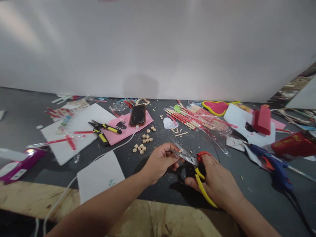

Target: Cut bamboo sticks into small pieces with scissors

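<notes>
My right hand point(219, 179) grips a pair of scissors point(189, 158) with yellow and red handles, blades parted and pointing left. At the blades, my left hand point(161, 161) is closed in a pinch; what its fingertips hold is too small to make out. A pale bit point(181, 151) shows by the blades. Left of my hands lie small clusters of cut wooden pieces point(140, 148). Beyond them is a heap of red-and-tan chopsticks point(182, 118), partly in clear plastic, with a short stick point(181, 134) and a white paper cutout point(170, 123) in front.
A phone point(137, 115) on pink paper point(113, 131) has a white cable point(120, 144) attached. Yellow-black pliers point(101, 133) lie to its left. At right are a blue glue gun point(274, 164) and a red can point(292, 144); a purple device point(22, 164) sits far left.
</notes>
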Available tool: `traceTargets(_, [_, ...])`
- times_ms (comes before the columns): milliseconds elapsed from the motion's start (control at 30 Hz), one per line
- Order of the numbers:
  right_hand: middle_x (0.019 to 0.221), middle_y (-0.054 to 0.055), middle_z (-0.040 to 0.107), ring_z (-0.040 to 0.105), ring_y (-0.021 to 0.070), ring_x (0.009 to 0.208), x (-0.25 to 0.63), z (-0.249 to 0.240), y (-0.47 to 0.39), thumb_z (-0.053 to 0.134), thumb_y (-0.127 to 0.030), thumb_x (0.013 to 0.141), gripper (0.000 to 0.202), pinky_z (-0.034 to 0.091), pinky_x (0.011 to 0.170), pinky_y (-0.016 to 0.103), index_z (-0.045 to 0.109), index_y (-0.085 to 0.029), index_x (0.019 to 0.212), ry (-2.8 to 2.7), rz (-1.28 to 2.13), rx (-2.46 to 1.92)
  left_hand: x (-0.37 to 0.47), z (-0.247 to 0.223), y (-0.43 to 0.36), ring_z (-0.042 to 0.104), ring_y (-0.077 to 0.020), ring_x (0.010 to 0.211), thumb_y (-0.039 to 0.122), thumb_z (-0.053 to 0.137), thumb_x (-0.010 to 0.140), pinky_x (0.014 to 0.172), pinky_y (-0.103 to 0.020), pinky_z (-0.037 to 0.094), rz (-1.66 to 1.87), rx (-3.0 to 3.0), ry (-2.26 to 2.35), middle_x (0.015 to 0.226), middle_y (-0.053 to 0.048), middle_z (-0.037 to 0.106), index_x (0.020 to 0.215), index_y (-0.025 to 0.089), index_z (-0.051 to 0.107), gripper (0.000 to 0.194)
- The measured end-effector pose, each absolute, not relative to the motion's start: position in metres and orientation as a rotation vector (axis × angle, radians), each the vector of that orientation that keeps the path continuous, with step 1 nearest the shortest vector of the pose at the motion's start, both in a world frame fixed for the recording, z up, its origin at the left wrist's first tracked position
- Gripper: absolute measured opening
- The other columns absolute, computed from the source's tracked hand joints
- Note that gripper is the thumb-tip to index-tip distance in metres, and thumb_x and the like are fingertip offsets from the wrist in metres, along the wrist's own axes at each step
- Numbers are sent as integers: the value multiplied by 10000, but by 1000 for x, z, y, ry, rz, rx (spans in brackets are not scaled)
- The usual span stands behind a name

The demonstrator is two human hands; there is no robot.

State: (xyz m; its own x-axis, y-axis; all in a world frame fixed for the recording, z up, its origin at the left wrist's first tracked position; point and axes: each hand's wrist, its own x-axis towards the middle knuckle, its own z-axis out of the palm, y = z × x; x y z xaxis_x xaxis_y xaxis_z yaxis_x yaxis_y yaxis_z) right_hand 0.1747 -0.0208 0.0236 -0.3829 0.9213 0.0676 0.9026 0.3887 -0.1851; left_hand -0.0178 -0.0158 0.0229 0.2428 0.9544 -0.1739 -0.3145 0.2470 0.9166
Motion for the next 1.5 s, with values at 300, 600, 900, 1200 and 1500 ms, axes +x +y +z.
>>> traceTargets(300, [850, 79, 592, 585, 245, 794, 173, 26, -21, 500, -589, 663, 485, 393, 602, 314, 438, -188, 929, -2460, 340, -1704, -18, 24, -16, 499, -53, 482, 239, 600, 716, 482, -173, 381, 1039, 948, 931, 657, 0, 616, 762, 148, 498, 145])
traceTargets(600, [843, 74, 597, 583, 232, 776, 174, 28, -22, 499, -562, 678, 459, 367, 571, 290, 439, -187, 935, -2476, 231, -1680, -17, 22, -16, 503, -61, 485, 268, 598, 722, 485, -185, 393, 1031, 945, 918, 670, -13, 617, 761, 145, 493, 167])
traceTargets(900, [633, 11, 596, 582, 177, 545, 174, 21, -23, 423, -415, 782, 216, 261, 459, 255, 409, -210, 850, -2540, 65, -1720, -16, 19, -17, 521, -65, 479, 294, 595, 724, 467, -179, 394, 1056, 1035, 991, 672, -2, 624, 764, 151, 502, 175])
traceTargets(1200, [560, 12, 600, 578, 173, 507, 173, 24, -27, 386, -260, 788, 150, 221, 455, 262, 432, -186, 909, -2579, -18, -1733, -18, 27, -19, 497, -57, 419, 344, 535, 752, 407, -169, 369, 973, 1136, 1069, 682, -31, 636, 714, 136, 543, 212])
traceTargets(1500, [573, 6, 594, 558, 158, 503, 174, 30, -26, 415, -168, 684, 204, 239, 460, 242, 435, -193, 886, -2612, -5, -1585, -29, 34, -19, 293, -3, 269, 234, 638, 659, 307, -149, 144, 806, 793, 755, 500, -34, 617, 680, 117, 548, 149])
